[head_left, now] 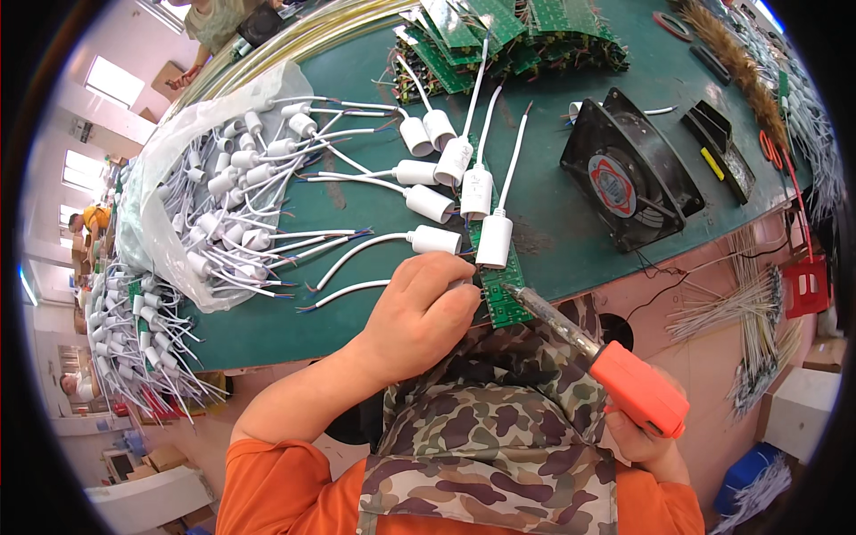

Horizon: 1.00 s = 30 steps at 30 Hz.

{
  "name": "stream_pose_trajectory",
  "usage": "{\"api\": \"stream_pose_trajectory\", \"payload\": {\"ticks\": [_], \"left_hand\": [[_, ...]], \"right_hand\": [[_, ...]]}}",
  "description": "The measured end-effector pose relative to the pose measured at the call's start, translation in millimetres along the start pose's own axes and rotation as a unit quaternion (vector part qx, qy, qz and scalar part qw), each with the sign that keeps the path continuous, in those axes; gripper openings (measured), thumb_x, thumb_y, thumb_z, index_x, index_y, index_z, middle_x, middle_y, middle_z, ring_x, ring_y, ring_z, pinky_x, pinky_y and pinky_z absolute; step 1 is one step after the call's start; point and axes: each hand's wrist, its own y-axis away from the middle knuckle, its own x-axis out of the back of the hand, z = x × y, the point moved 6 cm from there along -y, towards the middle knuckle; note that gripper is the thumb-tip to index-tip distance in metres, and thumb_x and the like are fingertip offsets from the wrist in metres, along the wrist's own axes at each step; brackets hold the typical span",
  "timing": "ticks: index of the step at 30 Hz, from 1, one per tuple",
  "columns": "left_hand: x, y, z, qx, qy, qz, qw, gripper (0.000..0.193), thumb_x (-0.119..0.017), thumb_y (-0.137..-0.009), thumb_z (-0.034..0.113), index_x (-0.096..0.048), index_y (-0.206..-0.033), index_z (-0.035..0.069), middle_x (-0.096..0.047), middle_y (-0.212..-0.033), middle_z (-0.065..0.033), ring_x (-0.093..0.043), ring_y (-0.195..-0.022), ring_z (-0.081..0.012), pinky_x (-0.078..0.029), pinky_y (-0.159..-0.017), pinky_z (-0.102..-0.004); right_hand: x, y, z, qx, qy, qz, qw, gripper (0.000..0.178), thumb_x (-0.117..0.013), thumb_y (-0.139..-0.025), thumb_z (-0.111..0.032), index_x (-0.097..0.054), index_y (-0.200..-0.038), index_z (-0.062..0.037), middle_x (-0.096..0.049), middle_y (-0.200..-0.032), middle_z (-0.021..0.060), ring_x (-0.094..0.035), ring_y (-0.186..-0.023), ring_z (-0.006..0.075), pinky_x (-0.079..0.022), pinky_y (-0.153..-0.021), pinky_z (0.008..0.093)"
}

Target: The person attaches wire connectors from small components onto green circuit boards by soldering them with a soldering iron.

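Note:
My left hand (423,308) is closed at the near edge of the green circuit board strip (508,314), its fingers pinched round a white lamp holder that they mostly hide; a white wire (352,291) comes out beside it. In my right hand (637,437) is a soldering iron (640,388) with a red-orange handle. Its tip touches or hovers just over the strip, close to my left fingertips. Several white lamp holders with wires stand or lie along the strip, among them an upright one (495,239) and one lying sideways (435,239).
A clear plastic bag (147,192) of wired lamp holders lies at left. Stacked circuit boards (535,40) are at the back. On the right stand a black fan (629,169) and a black-and-yellow tool (718,152). A red stool (805,287) is beyond the green table (357,214).

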Motion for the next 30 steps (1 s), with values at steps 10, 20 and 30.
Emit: {"api": "stream_pose_trajectory", "payload": {"ticks": [10,20,30], "left_hand": [[-3.8,0.3,2.3,-0.007,-0.022,-0.008,1.0,0.026,-0.072,-0.071,0.004,-0.062,-0.095,0.0,-0.061,-0.11,-0.0143,-0.062,-0.102,-0.0332,-0.051,-0.088,-0.0441],[-3.6,0.4,4.1,-0.028,-0.03,-0.012,0.999,0.027,-0.071,-0.071,0.006,-0.064,-0.096,-0.002,-0.06,-0.112,-0.0141,-0.061,-0.105,-0.0329,-0.052,-0.089,-0.0445],[-2.5,-0.1,5.0,-0.034,-0.021,-0.016,0.999,0.035,-0.075,-0.067,-0.006,-0.065,-0.1,-0.001,-0.061,-0.113,-0.0143,-0.063,-0.102,-0.0348,-0.053,-0.087,-0.0446]], "right_hand": [[-4.2,-3.7,4.0,-0.001,-0.043,-0.011,0.999,0.018,-0.075,-0.086,-0.024,-0.069,-0.085,-0.0072,-0.066,-0.075,0.0036,-0.063,-0.068,0.0244,-0.048,-0.06,0.0357],[-9.2,-3.0,-2.4,0.042,0.005,-0.01,0.999,0.035,-0.076,-0.086,-0.028,-0.068,-0.111,-0.0048,-0.068,-0.086,0.005,-0.065,-0.07,0.0274,-0.052,-0.065,0.0395],[-6.9,-9.3,-9.1,0.064,0.013,-0.066,0.996,0.051,-0.076,-0.081,-0.024,-0.061,-0.124,-0.0014,-0.068,-0.088,0.0081,-0.065,-0.069,0.0289,-0.053,-0.064,0.0418]]}}
